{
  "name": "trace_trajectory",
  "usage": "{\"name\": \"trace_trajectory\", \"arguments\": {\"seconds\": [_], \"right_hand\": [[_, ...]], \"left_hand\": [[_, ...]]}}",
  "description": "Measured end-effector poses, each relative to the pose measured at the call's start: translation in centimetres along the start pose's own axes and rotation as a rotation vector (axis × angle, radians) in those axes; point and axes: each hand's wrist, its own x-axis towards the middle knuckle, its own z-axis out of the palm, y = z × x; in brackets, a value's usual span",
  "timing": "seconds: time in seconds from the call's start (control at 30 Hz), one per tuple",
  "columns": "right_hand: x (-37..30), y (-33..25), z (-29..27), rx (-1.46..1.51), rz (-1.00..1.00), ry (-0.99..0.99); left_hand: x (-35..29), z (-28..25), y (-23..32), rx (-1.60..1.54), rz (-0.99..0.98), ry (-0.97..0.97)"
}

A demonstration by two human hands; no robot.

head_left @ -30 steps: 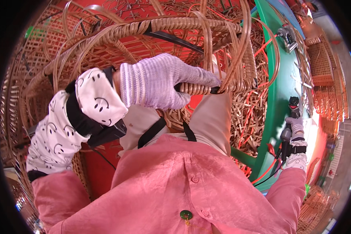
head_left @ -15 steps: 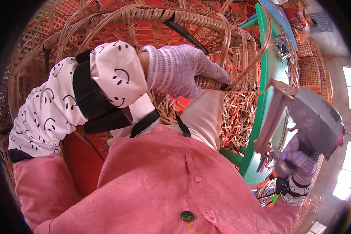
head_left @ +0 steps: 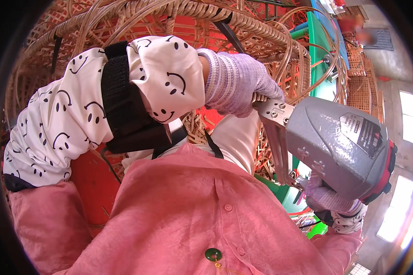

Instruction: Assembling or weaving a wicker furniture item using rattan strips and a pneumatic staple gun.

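Note:
My left hand (head_left: 243,82), in a lilac knitted glove, is closed round the end of a wrapped rattan bar on a wicker frame (head_left: 248,28). The frame lies across my lap, with loose cane strands looping from it. In my right hand (head_left: 328,195), gloved alike, is a grey pneumatic staple gun (head_left: 339,142) with a red-rimmed head. The gun's metal nose (head_left: 275,110) meets the bar right beside my left fingertips. Whether it presses on the bar I cannot tell. The gun's body hides part of my right fingers.
A green-edged table (head_left: 320,55) stands to my right, with an air hose and cane scraps around it. Stacked woven cane panels (head_left: 362,87) are farther right. Red flooring (head_left: 94,183) shows at lower left, and scraps lie between my legs.
My right hand has brought the staple gun inward and up to the bar end, over the table edge. My left hand, still gripping, has shifted slightly right with the frame.

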Motion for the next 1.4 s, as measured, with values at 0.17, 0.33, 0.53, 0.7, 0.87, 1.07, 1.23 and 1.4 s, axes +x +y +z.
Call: {"name": "trace_trajectory", "arguments": {"seconds": [0.17, 0.33, 0.53, 0.7, 0.87, 1.07, 1.23, 1.4], "right_hand": [[0.3, -0.9, -0.8, -0.054, 0.000, -0.029], [1.1, -1.3, -1.0, -0.101, -0.013, -0.063], [1.4, -2.1, -1.7, -0.139, 0.030, -0.069], [1.4, -1.9, -1.5, -0.124, 0.065, -0.033], [1.2, -1.9, 0.0, 0.253, 0.290, 0.064], [-3.4, 1.5, 1.4, 0.550, 0.388, 0.429], [-2.2, 11.1, 1.8, 0.763, 0.450, 0.681], [-3.4, 28.3, 1.3, 0.338, 0.822, 0.716]], "left_hand": [[-0.4, -1.0, 1.3, 0.017, -0.008, -0.058], [-1.3, 0.0, -0.3, -0.056, 0.058, -0.041], [-0.8, 1.4, -0.6, 0.069, -0.029, 0.002], [-0.5, 0.5, -0.5, 0.139, -0.035, -0.144], [-0.4, -0.3, -1.0, 0.162, -0.025, -0.210], [-0.4, -1.9, 0.3, 0.163, 0.095, -0.124], [-1.7, -2.2, 0.4, 0.137, 0.051, -0.072], [0.9, -2.6, 0.9, -0.121, -0.091, -0.217]]}}
